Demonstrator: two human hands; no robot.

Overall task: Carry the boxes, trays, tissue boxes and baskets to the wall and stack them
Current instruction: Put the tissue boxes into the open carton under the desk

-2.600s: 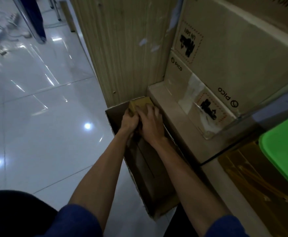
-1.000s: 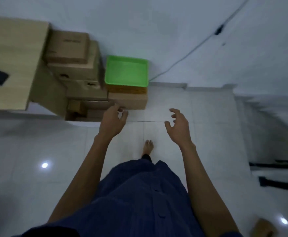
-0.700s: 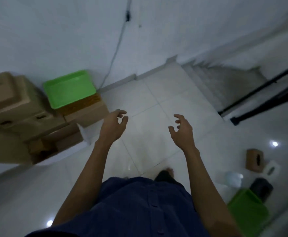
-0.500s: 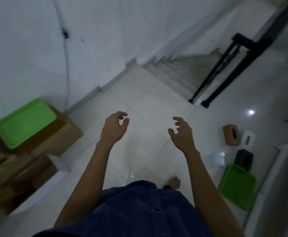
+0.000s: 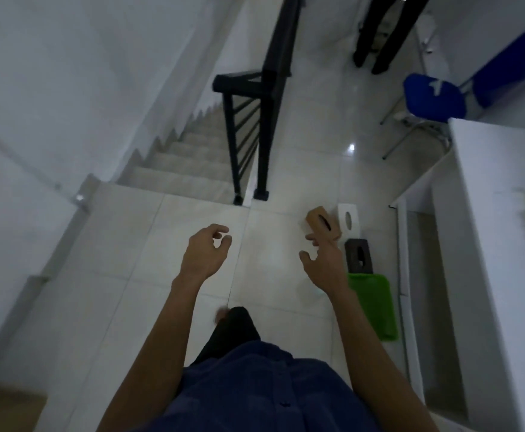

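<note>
Both bare arms reached forward and down, elbows bent, backs of the hands up. The left hand [image 5: 204,254] hung empty, fingers loosely curled toward the thumb. The right hand [image 5: 325,265] was empty too, fingers relaxed and slightly spread.

**Tiled landing beside a staircase**

Pale, glossy tiles cover the floor [image 5: 124,275]. A white wall [image 5: 68,73] fills 9 to 11 o'clock. Stairs [image 5: 192,157] lie at 12, edged by a black railing [image 5: 265,120]. A blue chair [image 5: 432,95] stands at 2 and a white counter [image 5: 488,188] at 3. A light glint [image 5: 351,147] shows on the tiles at 1.
</note>
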